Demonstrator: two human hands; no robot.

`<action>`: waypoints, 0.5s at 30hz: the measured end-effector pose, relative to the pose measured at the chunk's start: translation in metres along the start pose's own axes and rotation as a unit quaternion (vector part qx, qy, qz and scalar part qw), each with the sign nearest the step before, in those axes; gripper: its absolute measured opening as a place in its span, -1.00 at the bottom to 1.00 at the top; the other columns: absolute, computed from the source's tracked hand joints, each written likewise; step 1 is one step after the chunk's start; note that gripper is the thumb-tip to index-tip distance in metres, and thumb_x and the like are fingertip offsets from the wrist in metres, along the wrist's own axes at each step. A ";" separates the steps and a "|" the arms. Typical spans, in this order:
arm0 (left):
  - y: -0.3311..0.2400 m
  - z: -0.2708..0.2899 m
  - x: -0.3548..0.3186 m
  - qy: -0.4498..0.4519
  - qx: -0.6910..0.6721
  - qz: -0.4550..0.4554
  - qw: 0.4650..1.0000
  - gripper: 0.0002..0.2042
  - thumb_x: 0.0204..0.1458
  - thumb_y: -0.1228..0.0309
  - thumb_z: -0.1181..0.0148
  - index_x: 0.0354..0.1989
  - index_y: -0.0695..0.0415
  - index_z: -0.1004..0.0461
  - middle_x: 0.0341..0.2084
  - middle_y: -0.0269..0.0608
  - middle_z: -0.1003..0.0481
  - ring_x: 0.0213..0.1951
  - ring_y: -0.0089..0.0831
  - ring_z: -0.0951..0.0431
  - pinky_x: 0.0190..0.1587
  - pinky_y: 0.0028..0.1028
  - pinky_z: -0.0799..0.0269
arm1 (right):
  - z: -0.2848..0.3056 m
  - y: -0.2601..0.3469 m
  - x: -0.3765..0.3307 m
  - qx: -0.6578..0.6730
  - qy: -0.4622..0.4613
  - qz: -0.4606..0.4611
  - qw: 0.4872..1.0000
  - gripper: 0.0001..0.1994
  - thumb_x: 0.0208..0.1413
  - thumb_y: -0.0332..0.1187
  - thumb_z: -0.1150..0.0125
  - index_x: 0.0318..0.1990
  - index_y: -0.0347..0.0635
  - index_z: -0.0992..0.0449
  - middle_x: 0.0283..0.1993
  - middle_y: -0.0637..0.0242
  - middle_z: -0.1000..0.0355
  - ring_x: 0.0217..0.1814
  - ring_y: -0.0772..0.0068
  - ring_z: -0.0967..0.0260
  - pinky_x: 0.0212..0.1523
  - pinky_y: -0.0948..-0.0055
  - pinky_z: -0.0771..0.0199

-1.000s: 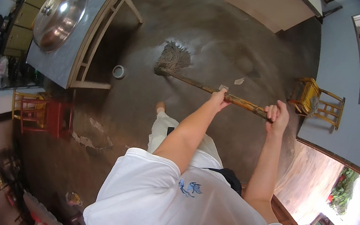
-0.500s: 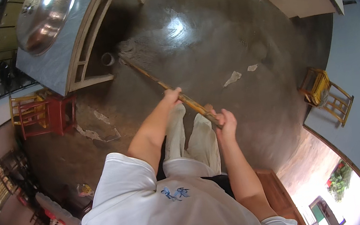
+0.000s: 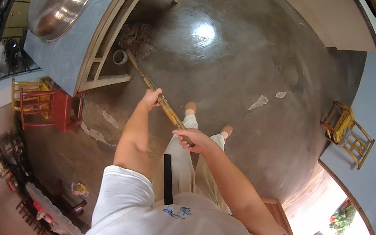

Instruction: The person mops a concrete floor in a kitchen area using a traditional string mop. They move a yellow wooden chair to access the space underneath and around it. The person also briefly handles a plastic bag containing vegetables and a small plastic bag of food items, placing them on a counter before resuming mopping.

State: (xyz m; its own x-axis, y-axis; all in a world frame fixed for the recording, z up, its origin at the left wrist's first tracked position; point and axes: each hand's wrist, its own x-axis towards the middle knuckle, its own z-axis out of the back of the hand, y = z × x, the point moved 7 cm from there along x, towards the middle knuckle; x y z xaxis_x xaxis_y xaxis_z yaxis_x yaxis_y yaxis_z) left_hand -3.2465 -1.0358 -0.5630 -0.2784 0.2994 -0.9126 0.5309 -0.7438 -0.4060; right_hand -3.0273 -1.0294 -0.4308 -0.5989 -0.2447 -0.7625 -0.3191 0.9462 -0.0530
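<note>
Both my hands grip the long yellow-brown wooden handle of a mop (image 3: 170, 113). My left hand (image 3: 151, 98) is wrapped round the handle partway down. Nearer my body, my right hand (image 3: 192, 140) is closed round its upper end. The handle slants away to the left. Its brownish, stringy head (image 3: 139, 38) lies spread on the floor at the edge of the table, partly in shadow. Right beside the head, near the table leg, stands a small whitish round pot (image 3: 119, 57).
A table (image 3: 59, 63) with a grey-blue top carries a big shiny metal cover. Red (image 3: 63, 110) and yellow stools stand left of it. A pale cabinet (image 3: 325, 2) is at the far right, a yellow chair (image 3: 342, 130) at the right wall. Light patches (image 3: 258, 103) mark the floor.
My hands have shifted left with the handle, and the right has come closer to my body. The mop head has moved beside the pot. My shoes have come into view.
</note>
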 end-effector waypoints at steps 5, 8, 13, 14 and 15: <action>-0.005 -0.036 -0.014 -0.013 -0.062 -0.043 0.997 -0.79 -0.08 0.40 -0.02 -0.32 0.26 -0.23 -0.53 -0.17 -0.40 -0.49 -0.29 -0.53 -0.39 -0.35 -0.50 | 0.021 0.011 -0.028 -0.070 -0.006 0.068 0.995 -0.83 -0.09 -0.42 -0.22 -0.39 -0.14 -0.32 -0.67 0.55 -0.14 -0.73 0.72 -0.02 -0.73 0.65 0.00; -0.002 -0.095 -0.050 0.033 -0.051 -0.072 0.996 -0.81 -0.06 0.39 -0.01 -0.38 0.27 -0.25 -0.55 -0.15 -0.40 -0.52 -0.28 -0.51 -0.40 -0.33 -0.49 | 0.047 -0.002 -0.082 -0.069 -0.022 0.109 0.991 -0.85 -0.07 -0.45 -0.17 -0.41 -0.16 -0.30 -0.68 0.55 -0.11 -0.74 0.70 0.00 -0.73 0.65 0.05; 0.029 -0.220 -0.087 0.120 -0.036 -0.078 0.989 -0.80 -0.08 0.38 -0.03 -0.40 0.29 -0.27 -0.58 -0.14 -0.40 -0.54 -0.26 -0.51 -0.43 -0.26 -0.47 | 0.104 -0.039 -0.186 -0.018 -0.094 0.164 0.982 -0.86 -0.06 -0.49 -0.13 -0.35 -0.20 -0.30 -0.67 0.53 -0.11 -0.72 0.70 0.00 -0.72 0.64 0.05; 0.038 -0.244 -0.090 0.131 -0.022 -0.067 0.989 -0.80 -0.09 0.39 -0.03 -0.41 0.30 -0.27 -0.58 -0.13 -0.40 -0.55 -0.25 -0.52 -0.44 -0.26 -0.48 | 0.114 -0.044 -0.205 -0.003 -0.096 0.173 0.980 -0.86 -0.05 -0.49 -0.13 -0.35 -0.20 -0.30 -0.67 0.53 -0.11 -0.72 0.69 0.00 -0.72 0.64 0.05; 0.045 -0.269 -0.097 0.144 -0.004 -0.053 0.988 -0.80 -0.09 0.40 -0.03 -0.41 0.31 -0.26 -0.57 -0.12 -0.40 -0.55 -0.24 -0.52 -0.45 -0.27 -0.48 | 0.124 -0.051 -0.220 0.017 -0.099 0.182 0.978 -0.86 -0.05 -0.48 -0.13 -0.34 -0.20 -0.30 -0.67 0.52 -0.11 -0.72 0.68 0.00 -0.71 0.63 0.04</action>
State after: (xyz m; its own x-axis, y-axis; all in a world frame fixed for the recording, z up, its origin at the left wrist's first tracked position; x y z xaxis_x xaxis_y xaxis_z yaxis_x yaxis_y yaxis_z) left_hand -2.9800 -0.9376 -0.5061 -0.0949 0.5336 -0.8404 0.5175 -0.6947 -0.4996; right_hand -2.7889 -0.9974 -0.3404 -0.5132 0.1525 -0.8446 -0.0847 0.9703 0.2267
